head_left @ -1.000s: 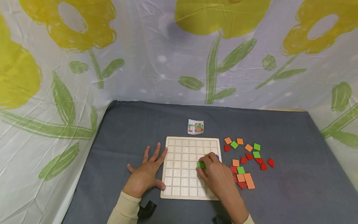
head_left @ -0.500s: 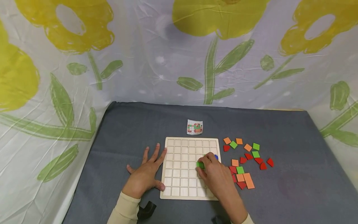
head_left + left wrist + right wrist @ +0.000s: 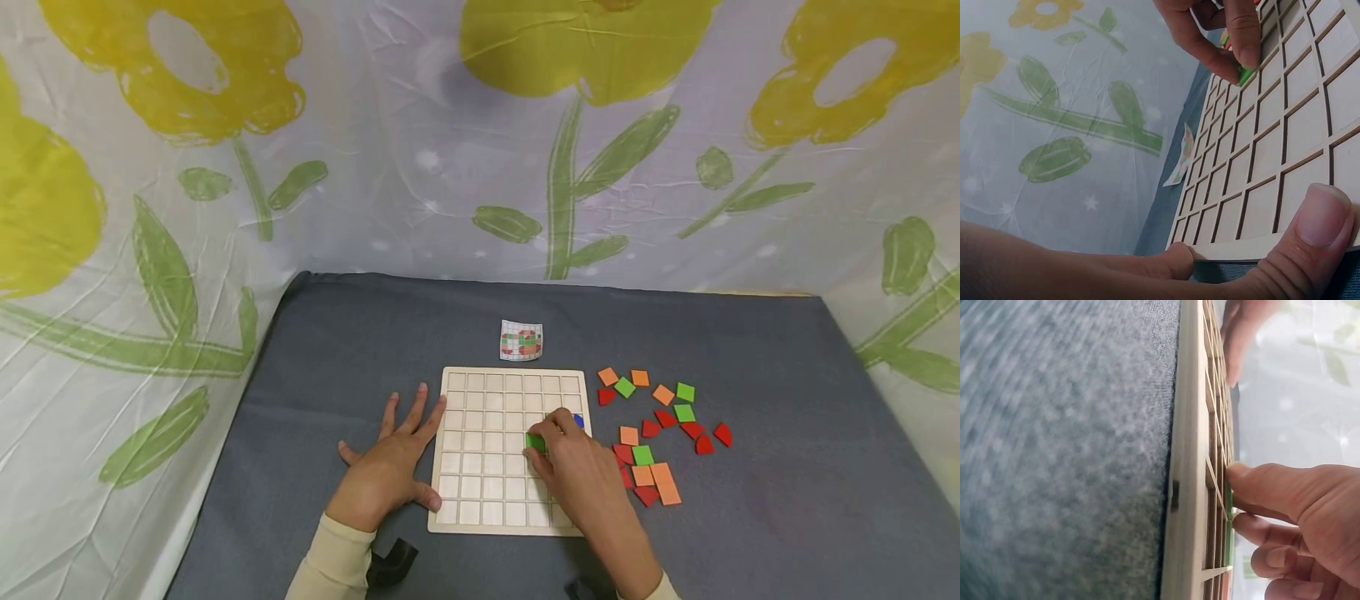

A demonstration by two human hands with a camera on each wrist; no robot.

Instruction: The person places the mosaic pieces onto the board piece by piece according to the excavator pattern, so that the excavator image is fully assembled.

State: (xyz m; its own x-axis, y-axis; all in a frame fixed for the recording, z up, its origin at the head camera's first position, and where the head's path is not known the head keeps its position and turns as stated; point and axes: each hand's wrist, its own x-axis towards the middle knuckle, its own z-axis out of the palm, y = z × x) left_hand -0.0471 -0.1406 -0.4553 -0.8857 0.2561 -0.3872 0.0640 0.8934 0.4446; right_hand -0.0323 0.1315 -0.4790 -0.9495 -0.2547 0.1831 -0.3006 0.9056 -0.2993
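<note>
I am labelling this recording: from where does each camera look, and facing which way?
Head: worn on head, faces forward-down at wooden grid board; shows left hand, right hand.
Left wrist: worn there, faces across board; shows both hands.
Right wrist: worn there, faces board's near edge; shows both hands.
Head and left wrist share the patterned card.

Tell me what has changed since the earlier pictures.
Nothing visibly moved, was grasped or let go. The right hand still pinches the green tile, the left hand still touches the left edge of the wooden grid board, and the loose tiles and pattern card lie as before.
</note>
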